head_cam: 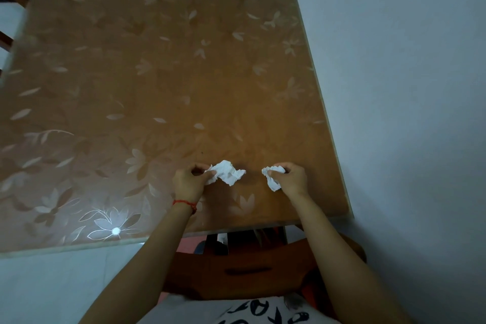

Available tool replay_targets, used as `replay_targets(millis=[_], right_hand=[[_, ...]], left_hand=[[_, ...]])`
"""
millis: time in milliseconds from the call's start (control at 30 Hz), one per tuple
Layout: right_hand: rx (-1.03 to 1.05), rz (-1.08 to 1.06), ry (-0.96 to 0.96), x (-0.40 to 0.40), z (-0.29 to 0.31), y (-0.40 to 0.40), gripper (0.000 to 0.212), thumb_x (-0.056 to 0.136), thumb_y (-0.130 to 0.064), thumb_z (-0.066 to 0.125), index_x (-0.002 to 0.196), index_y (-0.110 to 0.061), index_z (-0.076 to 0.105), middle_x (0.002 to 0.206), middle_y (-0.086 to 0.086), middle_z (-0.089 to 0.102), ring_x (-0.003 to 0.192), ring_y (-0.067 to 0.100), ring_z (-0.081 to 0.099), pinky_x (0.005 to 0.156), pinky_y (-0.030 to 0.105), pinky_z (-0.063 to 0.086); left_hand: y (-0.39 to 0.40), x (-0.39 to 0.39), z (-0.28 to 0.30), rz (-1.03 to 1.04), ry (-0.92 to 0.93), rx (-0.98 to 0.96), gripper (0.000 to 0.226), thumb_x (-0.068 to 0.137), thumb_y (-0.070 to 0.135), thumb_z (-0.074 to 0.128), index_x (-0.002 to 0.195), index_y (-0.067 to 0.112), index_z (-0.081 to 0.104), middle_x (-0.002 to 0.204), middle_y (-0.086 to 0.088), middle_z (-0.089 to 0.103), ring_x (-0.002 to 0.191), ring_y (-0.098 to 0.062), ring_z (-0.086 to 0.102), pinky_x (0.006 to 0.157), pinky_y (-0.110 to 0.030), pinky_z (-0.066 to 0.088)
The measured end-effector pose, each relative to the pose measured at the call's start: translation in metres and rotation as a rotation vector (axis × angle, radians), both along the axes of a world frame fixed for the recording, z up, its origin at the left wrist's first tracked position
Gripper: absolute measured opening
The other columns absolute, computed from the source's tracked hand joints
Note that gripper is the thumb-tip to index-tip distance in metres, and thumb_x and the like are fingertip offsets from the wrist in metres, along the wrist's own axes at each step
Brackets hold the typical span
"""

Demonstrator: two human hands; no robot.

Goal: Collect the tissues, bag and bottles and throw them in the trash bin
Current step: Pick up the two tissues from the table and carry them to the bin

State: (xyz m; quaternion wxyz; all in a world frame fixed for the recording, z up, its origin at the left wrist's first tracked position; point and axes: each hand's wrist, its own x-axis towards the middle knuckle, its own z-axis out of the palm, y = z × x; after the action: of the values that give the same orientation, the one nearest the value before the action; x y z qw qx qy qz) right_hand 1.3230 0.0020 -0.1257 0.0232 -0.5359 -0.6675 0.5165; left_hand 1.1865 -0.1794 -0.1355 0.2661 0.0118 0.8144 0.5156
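while the left hand (190,181) pinches a crumpled white tissue (226,172), its bulk trails rightward. the right hand (294,178) grips a smaller white wad (272,178)

Two tissues (226,172) (272,179) lie side by side on table (157,73).

From my head-cam feed: both forearms bare, no sleeves in frame. Left hand (188,181) has a thin red string bracelet (185,204) at the wrist, with a small knot or bead on its inner side. Right hand (294,179) has nothing on the wrist; can't make out rings on either hand. At bottom edge, a white T-shirt (236,310) with black brush-style lettering, text unreadable from here.
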Motion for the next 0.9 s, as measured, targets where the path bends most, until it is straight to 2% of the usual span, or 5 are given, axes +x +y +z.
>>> replay_targets(millis=[333, 400, 533, 700, 900], right_hand=[[-0.057, 0.077, 0.175, -0.006, 0.033, -0.022, 0.008, 0.074, -0.010, 0.071, 0.083, -0.011, 0.070, 0.089, 0.009, 0.072, 0.085, 0.020, 0.067, 0.079, 0.034, 0.053], [-0.066, 0.118, 0.205, -0.008, 0.039, -0.025, 0.009, 0.074, -0.010, 0.071, 0.083, -0.012, 0.070, 0.087, 0.006, 0.071, 0.084, 0.017, 0.066, 0.075, 0.028, 0.053], [-0.068, 0.225, 0.245, -0.014, 0.053, -0.030, 0.007, 0.074, -0.012, 0.071, 0.080, -0.015, 0.068, 0.079, -0.002, 0.068, 0.076, 0.010, 0.064, 0.064, 0.019, 0.046], [-0.104, 0.318, 0.298, -0.021, 0.068, -0.039, 0.011, 0.073, -0.015, 0.073, 0.083, -0.014, 0.069, 0.079, -0.003, 0.069, 0.077, 0.011, 0.066, 0.065, 0.021, 0.048], [-0.142, 0.485, 0.321, -0.037, 0.085, -0.068, 0.011, 0.073, -0.016, 0.074, 0.082, -0.019, 0.068, 0.080, -0.001, 0.070, 0.076, 0.009, 0.066, 0.067, 0.020, 0.050]], left_hand=[[-0.030, 0.002, 0.017, 0.135, 0.034, 0.018, 0.022, 0.068, 0.012, 0.077, 0.062, 0.025, 0.061, 0.062, 0.002, 0.062, 0.054, -0.013, 0.058, 0.042, -0.018, 0.048], [-0.038, 0.005, 0.023, 0.177, 0.071, 0.021, 0.022, 0.068, 0.013, 0.077, 0.062, 0.027, 0.061, 0.064, 0.003, 0.063, 0.059, -0.014, 0.060, 0.046, -0.012, 0.048], [-0.055, 0.010, 0.038, 0.259, 0.145, 0.012, 0.020, 0.068, 0.014, 0.077, 0.062, 0.025, 0.061, 0.065, 0.001, 0.061, 0.067, -0.019, 0.060, 0.065, -0.029, 0.051], [-0.077, 0.028, 0.061, 0.442, 0.205, 0.059, 0.015, 0.069, 0.010, 0.076, 0.069, 0.017, 0.063, 0.063, 0.005, 0.060, 0.059, -0.008, 0.057, 0.052, -0.006, 0.046], [-0.118, 0.055, 0.085, 0.616, 0.326, -0.010, 0.013, 0.069, 0.012, 0.076, 0.078, 0.007, 0.068, 0.068, 0.005, 0.062, 0.063, -0.006, 0.058, 0.058, -0.006, 0.046]])
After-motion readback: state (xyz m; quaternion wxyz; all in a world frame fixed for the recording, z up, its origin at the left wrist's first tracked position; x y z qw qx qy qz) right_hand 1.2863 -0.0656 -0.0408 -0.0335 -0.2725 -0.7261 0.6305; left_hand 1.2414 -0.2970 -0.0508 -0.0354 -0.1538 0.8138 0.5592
